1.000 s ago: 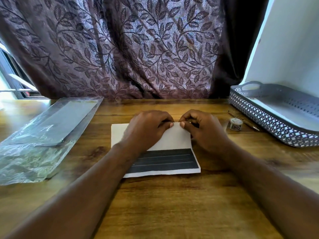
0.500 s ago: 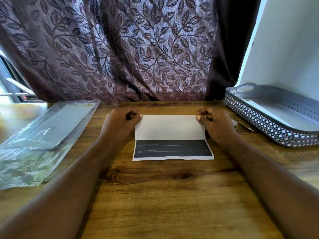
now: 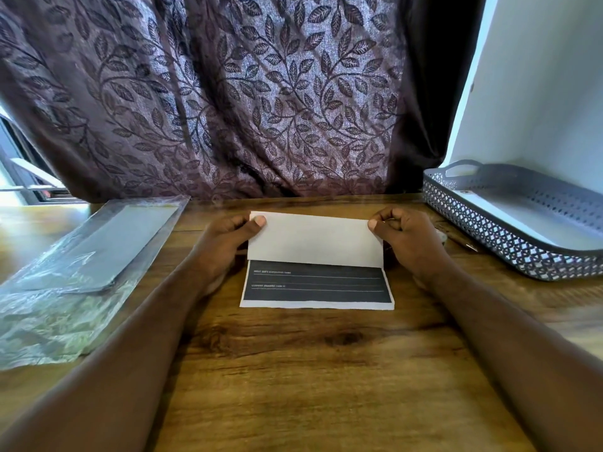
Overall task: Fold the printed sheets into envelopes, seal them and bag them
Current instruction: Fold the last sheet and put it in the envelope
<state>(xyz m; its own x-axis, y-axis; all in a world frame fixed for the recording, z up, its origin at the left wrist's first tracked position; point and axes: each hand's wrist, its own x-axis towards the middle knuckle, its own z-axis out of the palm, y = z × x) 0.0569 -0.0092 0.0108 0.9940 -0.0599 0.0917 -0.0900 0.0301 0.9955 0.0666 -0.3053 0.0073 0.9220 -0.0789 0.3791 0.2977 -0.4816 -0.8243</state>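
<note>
Printed sheet (image 3: pixel 315 243) lies at the centre of the frame on the wooden table (image 3: pixel 310 370), its white flap folded down over the upper part and a dark printed band with pale lines showing below. The left hand (image 3: pixel 228 243) pinches the flap's upper left corner, thumb on top; the right hand (image 3: pixel 408 243) pinches the upper right corner. A clear plastic bag (image 3: pixel 65 288) lies at left, a grey perforated tray (image 3: pixel 489 233) at right.

hands: left hand (image 3: pixel 225 246) and right hand (image 3: pixel 408 243) pinch the upper corners of the printed sheet (image 3: pixel 315 262) — white flap raised (dark band showing below) | wooden table (image 3: pixel 310 370) | left: plastic bag (image 3: pixel 75 275) | right: grey tray (image 3: pixel 509 236)
</note>
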